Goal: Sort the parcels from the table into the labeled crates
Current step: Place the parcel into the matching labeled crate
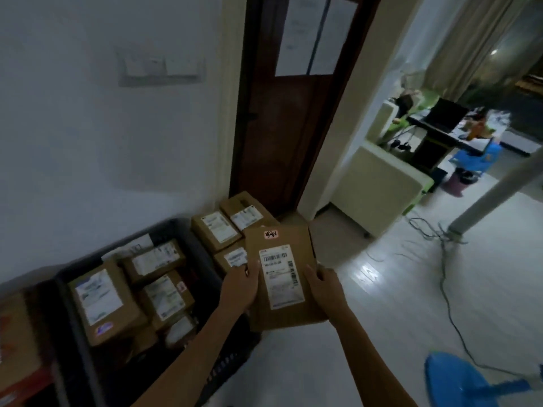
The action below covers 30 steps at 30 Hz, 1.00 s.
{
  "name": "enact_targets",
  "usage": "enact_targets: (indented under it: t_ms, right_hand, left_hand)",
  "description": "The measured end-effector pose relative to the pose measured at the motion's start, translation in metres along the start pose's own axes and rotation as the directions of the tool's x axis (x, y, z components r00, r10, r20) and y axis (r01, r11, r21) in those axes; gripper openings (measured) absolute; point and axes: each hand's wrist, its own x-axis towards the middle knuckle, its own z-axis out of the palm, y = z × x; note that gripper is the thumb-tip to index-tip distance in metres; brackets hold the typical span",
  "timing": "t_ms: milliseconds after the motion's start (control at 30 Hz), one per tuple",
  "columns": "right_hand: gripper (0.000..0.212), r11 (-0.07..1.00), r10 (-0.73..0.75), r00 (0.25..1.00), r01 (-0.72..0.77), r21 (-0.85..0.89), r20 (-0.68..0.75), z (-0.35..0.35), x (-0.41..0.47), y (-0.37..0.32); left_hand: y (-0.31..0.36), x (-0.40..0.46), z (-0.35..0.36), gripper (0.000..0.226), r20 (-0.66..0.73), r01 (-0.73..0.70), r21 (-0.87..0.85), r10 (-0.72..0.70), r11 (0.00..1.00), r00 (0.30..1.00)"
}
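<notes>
Two hands out front: our left hand and right hand hold a labelled cardboard parcel by its side edges, fingers curled on it, arms extended, above the dark crate of parcels.

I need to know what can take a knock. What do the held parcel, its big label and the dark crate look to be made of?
Held parcel: brown cardboard by its look, matt, with crisp folded edges. Its label: white printed paper, probably adhesive, lying flat, barcodes showing. Dark crate: likely moulded plastic, with a slotted wall; the dim light leaves the finish unclear.
</notes>
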Motion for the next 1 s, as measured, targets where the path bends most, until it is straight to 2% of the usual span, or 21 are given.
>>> enact_targets:
  t_ms: [100,267,433,600,733,900,1000]
  right_hand:
    - [0.026,0.992,-0.028,0.994,0.042,-0.121,0.110,0.009,0.075,-0.002]
    - [0.035,0.961,-0.037,0.960,0.110,-0.253,0.278,0.049,0.176,0.015]
    - [0.031,0.911,-0.087,0.868,0.267,-0.313,0.489,0.086,0.242,0.044]
    - [0.025,0.859,-0.090,0.757,0.388,-0.335,0.647,0.099,0.270,0.048]
    - [0.029,0.838,-0.097,0.689,0.446,-0.315,0.718,0.105,0.280,0.051]
    - [0.030,0.822,-0.103,0.673,0.472,-0.318,0.733,0.107,0.286,0.059]
    - [0.027,0.827,-0.101,0.657,0.473,-0.304,0.747,0.112,0.285,0.053]
  left_hand:
    - [-0.004,0.046,0.013,0.051,-0.047,0.116,0.027,-0.114,0.993,0.992]
    - [-0.025,0.101,0.029,0.048,-0.139,0.263,0.044,-0.255,0.964,0.957]
    - [-0.055,0.128,0.061,0.036,-0.259,0.508,0.063,-0.478,0.859,0.839]
    - [-0.061,0.133,0.084,0.033,-0.373,0.665,-0.014,-0.621,0.746,0.689]
    - [-0.062,0.129,0.088,0.029,-0.434,0.702,-0.060,-0.652,0.710,0.622]
    - [-0.061,0.131,0.094,0.026,-0.482,0.697,-0.050,-0.628,0.716,0.611]
    - [-0.064,0.131,0.087,0.032,-0.526,0.712,-0.008,-0.608,0.702,0.595]
